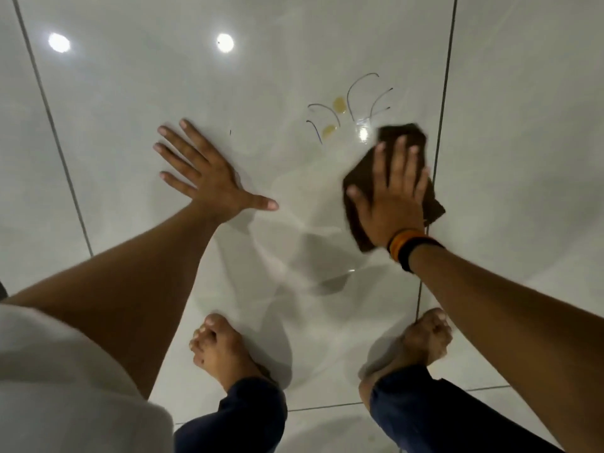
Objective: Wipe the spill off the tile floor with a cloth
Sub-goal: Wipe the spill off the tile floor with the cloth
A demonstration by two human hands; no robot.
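A dark brown cloth (402, 135) lies flat on the glossy white tile floor (163, 93). My right hand (390, 191) presses down on it, fingers spread. Just left of and beyond the cloth is the spill (339, 104): two small yellowish patches, the nearer one (328, 130), ringed by thin dark curved streaks. The cloth's far edge is a short way right of the patches and does not cover them. My left hand (202, 173) is planted flat on the tile, fingers apart, holding nothing.
My two bare feet (222, 348) (421, 341) stand on the tile near the bottom, with dark trouser cuffs. Dark grout lines (441, 103) run along the tile at left and right. Ceiling lights reflect on the floor (225, 43).
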